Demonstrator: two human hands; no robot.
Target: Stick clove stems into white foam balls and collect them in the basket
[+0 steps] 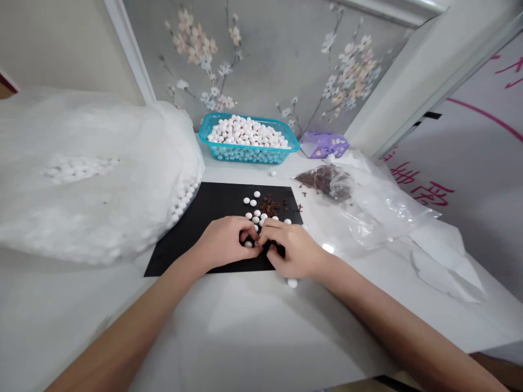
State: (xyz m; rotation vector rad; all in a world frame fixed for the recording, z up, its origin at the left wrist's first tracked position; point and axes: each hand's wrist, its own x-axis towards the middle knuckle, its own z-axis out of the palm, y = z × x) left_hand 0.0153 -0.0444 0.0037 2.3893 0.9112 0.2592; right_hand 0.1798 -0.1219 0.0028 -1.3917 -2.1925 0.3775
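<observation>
The bare left hand (226,240) and bare right hand (295,247) are close together among small round white balls (257,194) on a black rectangular mat (212,202).

Moderate, diffuse light casts soft shadows on the white table (232,326), with one glare spot and edge stretching.

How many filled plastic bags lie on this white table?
2: a translucent bag of white balls, left of the black rectangular mat; a clear bag of brown pieces, right of it. Others may be hidden.
</observation>
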